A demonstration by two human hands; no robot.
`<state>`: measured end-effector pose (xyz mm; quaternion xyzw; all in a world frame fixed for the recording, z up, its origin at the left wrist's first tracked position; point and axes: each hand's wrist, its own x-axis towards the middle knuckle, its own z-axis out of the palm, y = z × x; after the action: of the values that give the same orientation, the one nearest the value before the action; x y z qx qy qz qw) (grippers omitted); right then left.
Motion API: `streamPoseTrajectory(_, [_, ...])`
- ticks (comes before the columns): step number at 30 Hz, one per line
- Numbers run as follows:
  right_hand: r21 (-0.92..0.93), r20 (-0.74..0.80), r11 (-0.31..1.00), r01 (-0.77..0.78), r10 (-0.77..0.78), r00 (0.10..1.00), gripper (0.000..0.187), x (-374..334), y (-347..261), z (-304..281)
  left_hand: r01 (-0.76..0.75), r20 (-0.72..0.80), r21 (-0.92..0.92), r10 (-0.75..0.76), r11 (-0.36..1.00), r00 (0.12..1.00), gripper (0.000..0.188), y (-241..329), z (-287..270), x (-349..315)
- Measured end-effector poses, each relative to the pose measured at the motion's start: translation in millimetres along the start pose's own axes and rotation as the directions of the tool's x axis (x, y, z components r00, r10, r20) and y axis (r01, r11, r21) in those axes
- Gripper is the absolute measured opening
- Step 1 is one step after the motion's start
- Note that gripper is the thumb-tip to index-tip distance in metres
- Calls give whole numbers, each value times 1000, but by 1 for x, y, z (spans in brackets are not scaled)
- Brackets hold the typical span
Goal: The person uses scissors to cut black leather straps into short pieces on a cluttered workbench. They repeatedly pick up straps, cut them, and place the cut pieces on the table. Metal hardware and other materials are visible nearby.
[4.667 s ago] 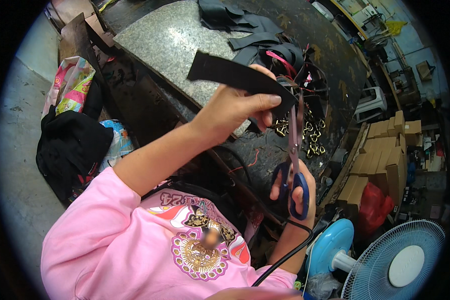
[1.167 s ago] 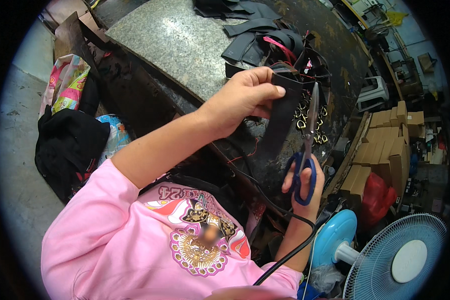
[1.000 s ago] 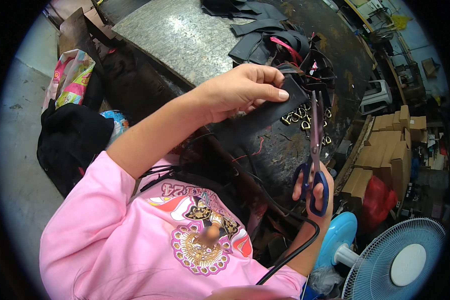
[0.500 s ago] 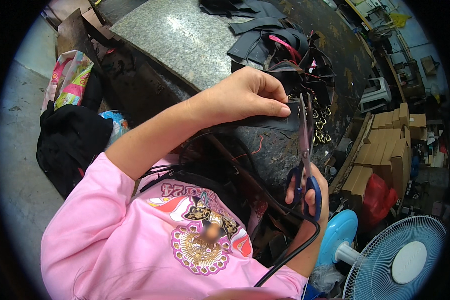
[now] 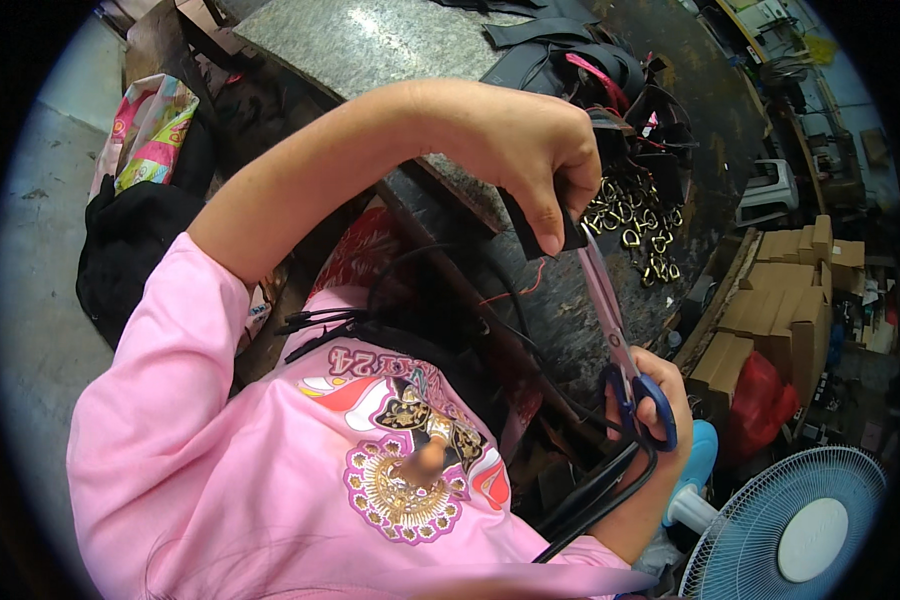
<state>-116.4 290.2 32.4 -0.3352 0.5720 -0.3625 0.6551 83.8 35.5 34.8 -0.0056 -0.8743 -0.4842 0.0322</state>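
My left hand point(image 5: 545, 150) is bent over at the wrist, thumb and fingers pinched on a black leather-like strip point(image 5: 526, 230). Part of the strip is hidden by the hand. My right hand point(image 5: 676, 395) has its fingers through the dark blue handles of a pair of scissors point(image 5: 604, 300). The blades point up and away, nearly together, with their tips against the strip's end near my left thumb. Just beyond the hands, several gold-coloured metal clasps point(image 5: 650, 240) lie on the dark worktable point(image 5: 570, 300).
Black strips point(image 5: 560, 60) with a pink piece are heaped at the table's far side, beside a grey stone slab point(image 5: 320, 45). A black cable hangs by my right forearm. At right stand cardboard boxes point(image 5: 780, 290), a red bag point(image 5: 760, 395) and a fan point(image 5: 785, 530).
The scissor blades have gone from spread to nearly together. My left hand has turned downward, tilting the strip steeply. My right hand has shifted slightly right and down.
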Motion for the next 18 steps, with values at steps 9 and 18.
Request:
streamPoseTrajectory(9, [-29, -55, 1000, -7, 6, 998, 68, -1, 2, 3, 22, -35, 113, -18, 993, 999, 23, 1, -2, 2])
streamPoseTrajectory(18, [-274, -185, 961, 30, -83, 979, 69, -3, 4, 6, 37, -78, 134, -27, 990, 997, 23, 3, -1, 2])
